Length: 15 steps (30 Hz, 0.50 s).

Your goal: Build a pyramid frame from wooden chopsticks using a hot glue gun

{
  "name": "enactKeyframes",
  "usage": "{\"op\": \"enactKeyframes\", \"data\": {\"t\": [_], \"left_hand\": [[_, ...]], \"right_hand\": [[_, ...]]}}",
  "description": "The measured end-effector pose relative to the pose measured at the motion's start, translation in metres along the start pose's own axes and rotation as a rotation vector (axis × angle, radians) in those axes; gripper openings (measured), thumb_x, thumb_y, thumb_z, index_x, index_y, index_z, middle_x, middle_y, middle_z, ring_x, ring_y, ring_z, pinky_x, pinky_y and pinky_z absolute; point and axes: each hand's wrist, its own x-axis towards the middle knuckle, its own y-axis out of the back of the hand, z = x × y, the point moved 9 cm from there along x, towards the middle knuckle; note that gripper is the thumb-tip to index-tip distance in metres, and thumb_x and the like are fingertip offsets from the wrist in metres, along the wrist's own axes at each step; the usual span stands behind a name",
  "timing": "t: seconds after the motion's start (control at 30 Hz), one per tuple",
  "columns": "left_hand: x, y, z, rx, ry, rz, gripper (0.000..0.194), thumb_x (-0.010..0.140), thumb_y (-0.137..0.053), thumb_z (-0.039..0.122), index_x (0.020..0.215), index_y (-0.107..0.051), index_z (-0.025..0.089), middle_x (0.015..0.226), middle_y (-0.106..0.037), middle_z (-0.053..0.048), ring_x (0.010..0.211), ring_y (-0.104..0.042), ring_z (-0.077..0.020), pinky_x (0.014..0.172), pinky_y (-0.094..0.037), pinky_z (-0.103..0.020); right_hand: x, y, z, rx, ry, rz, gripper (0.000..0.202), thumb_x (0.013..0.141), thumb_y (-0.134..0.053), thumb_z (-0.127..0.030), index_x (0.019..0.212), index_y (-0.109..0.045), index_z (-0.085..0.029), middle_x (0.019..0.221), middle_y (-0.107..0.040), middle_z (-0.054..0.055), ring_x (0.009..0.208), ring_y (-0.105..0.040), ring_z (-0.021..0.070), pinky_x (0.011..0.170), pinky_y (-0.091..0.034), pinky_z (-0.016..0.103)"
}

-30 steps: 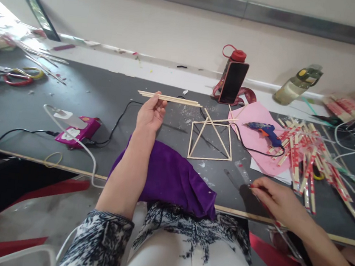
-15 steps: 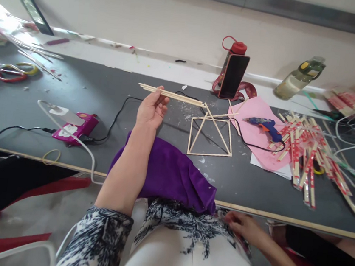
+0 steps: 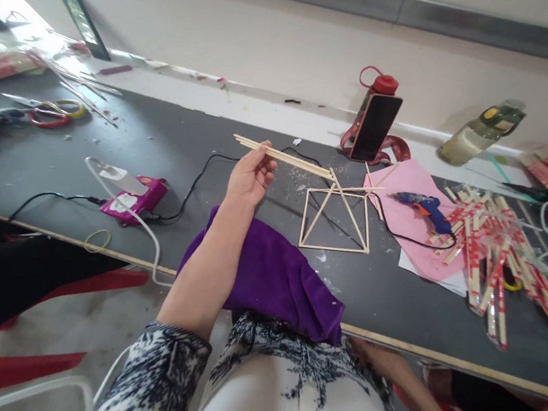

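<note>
The dark desk (image 3: 189,120) runs along a pale wall (image 3: 253,38), and above it the left hand (image 3: 252,175) pinches a few thin sticks (image 3: 303,163) between thumb and fingers. Right of that hand stands a stick frame (image 3: 333,248); farther right are a glue gun (image 3: 425,208) on pink paper (image 3: 426,261) and wrapped sticks (image 3: 472,258). The right hand (image 3: 360,350), low by the desk's front edge, is too hidden to tell its grip
</note>
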Motion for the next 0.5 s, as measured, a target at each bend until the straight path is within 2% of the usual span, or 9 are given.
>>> {"op": "enactKeyframes", "data": {"t": [0.03, 0.1, 0.17, 0.2, 0.27, 0.33, 0.4, 0.5], "left_hand": [[0.000, -0.001, 0.001, -0.004, -0.004, -0.003, 0.011, 0.080, -0.064, 0.025, 0.087, -0.069, 0.019, 0.067, -0.068, 0.002, 0.051, -0.060, -0.0041, 0.040, -0.040, -0.011], [-0.001, -0.003, 0.003, -0.006, -0.015, -0.010, 0.014, 0.080, -0.064, 0.027, 0.091, -0.069, 0.020, 0.068, -0.068, 0.001, 0.051, -0.060, -0.0039, 0.040, -0.040, -0.010], [-0.003, -0.005, 0.005, 0.000, -0.033, -0.024, 0.017, 0.080, -0.064, 0.029, 0.095, -0.069, 0.021, 0.068, -0.069, 0.001, 0.052, -0.060, -0.0042, 0.040, -0.039, -0.010], [-0.004, -0.007, 0.006, 0.002, -0.043, -0.031, 0.018, 0.080, -0.064, 0.029, 0.095, -0.069, 0.022, 0.069, -0.069, 0.001, 0.053, -0.060, -0.0044, 0.040, -0.039, -0.010], [-0.006, -0.008, 0.007, 0.003, -0.057, -0.042, 0.017, 0.080, -0.064, 0.030, 0.094, -0.069, 0.022, 0.070, -0.069, 0.001, 0.054, -0.060, -0.0048, 0.041, -0.040, -0.010], [-0.006, -0.007, 0.007, 0.012, -0.061, -0.039, 0.015, 0.081, -0.063, 0.030, 0.092, -0.069, 0.022, 0.070, -0.069, 0.001, 0.055, -0.060, -0.0047, 0.041, -0.040, -0.010], [-0.006, -0.004, 0.006, 0.031, -0.056, -0.022, 0.013, 0.082, -0.062, 0.029, 0.090, -0.069, 0.022, 0.069, -0.068, 0.001, 0.054, -0.059, -0.0043, 0.041, -0.039, -0.010], [-0.005, -0.002, 0.005, 0.050, -0.043, -0.012, 0.011, 0.081, -0.062, 0.029, 0.087, -0.070, 0.023, 0.069, -0.067, 0.002, 0.053, -0.059, -0.0034, 0.041, -0.039, -0.010]], "right_hand": [[-0.014, -0.005, -0.003, -0.010, -0.006, -0.068, 0.043, 0.076, -0.055, -0.058, 0.067, -0.066, -0.017, 0.057, -0.060, 0.001, 0.047, -0.053, 0.0136, 0.047, -0.043, 0.026], [-0.047, -0.016, -0.033, -0.058, 0.124, -0.220, 0.043, 0.087, -0.045, -0.050, 0.073, -0.067, -0.016, 0.063, -0.059, 0.001, 0.049, -0.052, 0.0103, 0.047, -0.040, 0.022], [-0.074, -0.016, -0.080, -0.169, 0.309, -0.213, 0.032, 0.091, -0.044, -0.038, 0.086, -0.070, -0.019, 0.072, -0.061, 0.002, 0.055, -0.054, 0.0093, 0.053, -0.042, 0.021], [-0.083, -0.015, -0.109, -0.240, 0.444, -0.165, 0.028, 0.092, -0.044, -0.032, 0.089, -0.070, -0.021, 0.075, -0.061, 0.002, 0.065, -0.057, 0.0108, 0.060, -0.044, 0.022], [-0.093, -0.021, -0.161, -0.392, 0.711, -0.044, 0.024, 0.091, -0.045, -0.024, 0.103, -0.067, -0.023, 0.093, -0.064, 0.005, 0.084, -0.059, 0.0142, 0.074, -0.047, 0.025], [-0.086, -0.034, -0.191, -0.611, 0.848, 0.088, 0.029, 0.088, -0.051, -0.022, 0.115, -0.061, -0.023, 0.112, -0.061, 0.009, 0.099, -0.056, 0.0201, 0.083, -0.048, 0.034], [-0.070, -0.042, -0.200, -0.812, 0.869, 0.243, 0.034, 0.085, -0.053, -0.021, 0.119, -0.059, -0.021, 0.120, -0.058, 0.011, 0.101, -0.055, 0.0250, 0.085, -0.048, 0.042], [-0.055, -0.033, -0.191, -0.926, 0.828, 0.416, 0.036, 0.086, -0.050, -0.015, 0.121, -0.057, -0.017, 0.117, -0.059, 0.013, 0.099, -0.055, 0.0248, 0.085, -0.050, 0.043]]}}
